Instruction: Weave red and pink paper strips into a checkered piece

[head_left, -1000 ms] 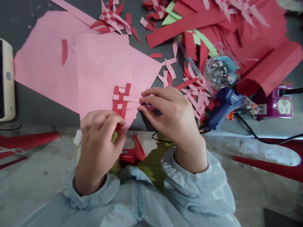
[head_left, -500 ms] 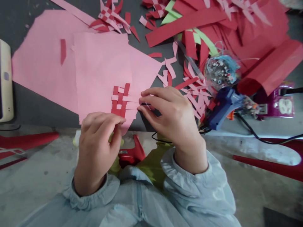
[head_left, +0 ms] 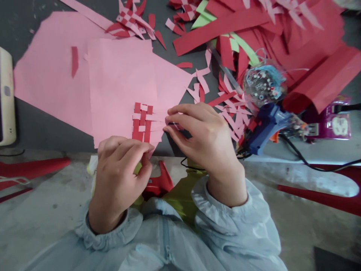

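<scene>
A small weave of red and pink paper strips (head_left: 143, 119) lies over pink paper sheets (head_left: 122, 71) near the table's front edge. At the weave's lower end, my left hand (head_left: 122, 165) is closed, thumb and forefinger pinched on a red paper strip; its palm side is hidden. My right hand (head_left: 201, 133), to the right of the weave, has its fingertips pinched on the ends of the pink strips. Those pink strips run sideways between the red ones.
Red paper sheets (head_left: 307, 34) and cut scraps (head_left: 232, 107) cover the right side. A clear container of beads (head_left: 263, 84), a blue glue gun (head_left: 266, 126) and a purple plug block (head_left: 328, 126) stand there. Another woven piece (head_left: 129, 19) lies at the back.
My left hand has moved slightly down and right, drawing the right-hand red strip down, so its top end now sits lower in the weave. My right hand stays in place.
</scene>
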Demonstrator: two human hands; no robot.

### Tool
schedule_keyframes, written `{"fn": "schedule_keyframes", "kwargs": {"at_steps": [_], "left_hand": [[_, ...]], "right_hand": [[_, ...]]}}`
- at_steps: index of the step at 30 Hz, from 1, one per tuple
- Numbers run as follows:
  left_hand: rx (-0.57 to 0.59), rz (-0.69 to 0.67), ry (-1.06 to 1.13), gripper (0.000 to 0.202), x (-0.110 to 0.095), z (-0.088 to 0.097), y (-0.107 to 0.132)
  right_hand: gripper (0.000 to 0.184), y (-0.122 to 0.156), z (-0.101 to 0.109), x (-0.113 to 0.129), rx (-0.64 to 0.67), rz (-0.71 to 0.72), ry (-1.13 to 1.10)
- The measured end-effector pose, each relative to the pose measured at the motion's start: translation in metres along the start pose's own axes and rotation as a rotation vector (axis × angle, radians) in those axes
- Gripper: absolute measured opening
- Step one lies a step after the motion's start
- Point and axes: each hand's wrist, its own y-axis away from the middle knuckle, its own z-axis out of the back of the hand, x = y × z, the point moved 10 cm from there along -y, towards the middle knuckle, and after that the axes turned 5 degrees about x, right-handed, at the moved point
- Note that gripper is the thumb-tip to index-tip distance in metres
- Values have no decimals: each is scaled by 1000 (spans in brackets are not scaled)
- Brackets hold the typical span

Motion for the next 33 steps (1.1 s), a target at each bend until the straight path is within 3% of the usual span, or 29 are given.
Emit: {"fn": "schedule_keyframes", "kwargs": {"at_steps": [9,17,24,33], "left_hand": [[29,-17,-7,23,-2,-3,0],[-84,61,67,14,5,9,3],[-89,106,37,24,12,8,3],[-55,91,17,27,15,3,4]], "right_hand": [[15,-1,-1,0,7,-7,-8],[16,-2,-2,-2,12,-28,-26],[14,-4,1,-2,19,-19,-53],[16,-10,-2,-10,-30,-125,-36]]}}
